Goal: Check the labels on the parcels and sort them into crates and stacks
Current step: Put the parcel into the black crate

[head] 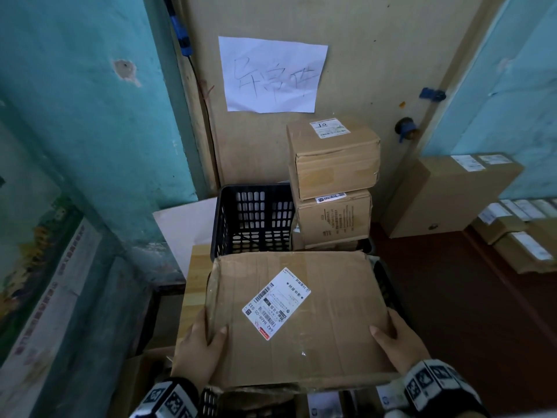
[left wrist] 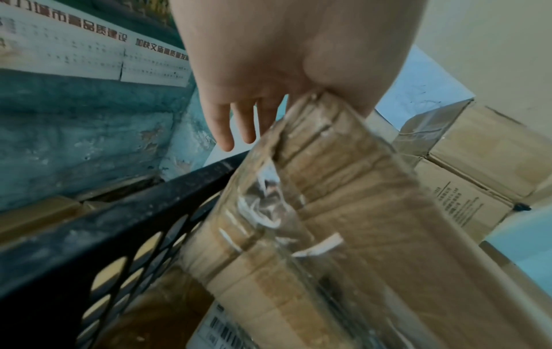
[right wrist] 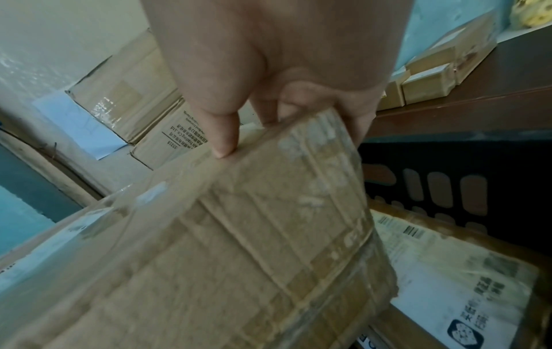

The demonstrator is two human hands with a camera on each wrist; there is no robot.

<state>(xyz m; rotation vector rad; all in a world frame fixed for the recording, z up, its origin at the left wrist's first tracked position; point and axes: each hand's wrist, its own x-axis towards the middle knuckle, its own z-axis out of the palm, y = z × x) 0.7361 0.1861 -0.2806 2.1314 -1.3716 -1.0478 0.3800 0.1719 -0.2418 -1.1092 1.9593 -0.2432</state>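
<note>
I hold a large flat cardboard parcel (head: 331, 327) level above the near part of a black slatted crate (head: 224, 218). A white shipping label (head: 275, 303) faces up on its top. My left hand (head: 205, 336) grips the near left edge with the thumb on top and the fingers (left wrist: 224, 132) down the side. On the near right edge, my right hand (head: 394, 336) grips the same way, its thumb (right wrist: 224, 141) pressed on the cardboard. Beneath the parcel (right wrist: 239, 236), another labelled parcel (right wrist: 448, 271) lies inside the crate (right wrist: 448, 165).
Two brown boxes (head: 333, 158) are stacked at the crate's far right. A handwritten paper sign (head: 272, 74) hangs on the door behind. At the right, a big box (head: 446, 194) leans on the wall, with several small boxes (head: 518, 233) on the floor. A teal wall stands close on the left.
</note>
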